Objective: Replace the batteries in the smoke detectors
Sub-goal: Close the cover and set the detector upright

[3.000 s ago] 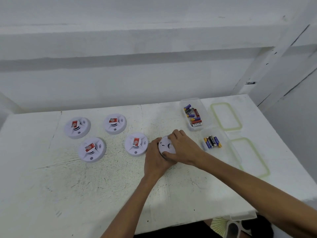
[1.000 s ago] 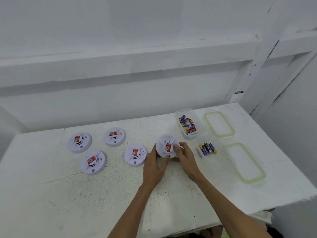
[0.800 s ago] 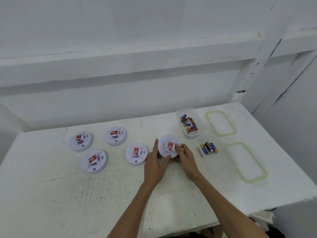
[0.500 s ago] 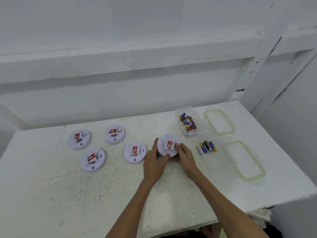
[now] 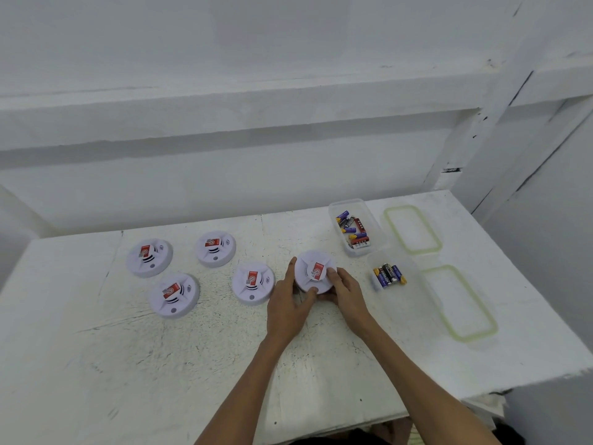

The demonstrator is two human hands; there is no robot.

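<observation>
A white round smoke detector (image 5: 313,273) with a red label lies face up on the white table (image 5: 160,364), right of centre. My left hand (image 5: 288,306) grips its left rim, index finger along the edge and thumb at the front. My right hand (image 5: 345,292) grips its right side, fingertips on the top. Four more detectors lie face up to the left: one close by (image 5: 253,282), one behind it (image 5: 215,248), and two at the far left (image 5: 148,256) (image 5: 173,294). A clear tub (image 5: 354,228) holds several batteries; a second clear tub (image 5: 390,274) holds several more.
Two green-rimmed clear lids lie on the right of the table, one at the back (image 5: 412,229) and one nearer (image 5: 459,303). A white wall with a ledge runs behind the table. The table's front edge drops off at the lower right.
The detector in my hands was turned from its back to label side up and set down on the table. Both hands stay on it, the right hand now on its right side.
</observation>
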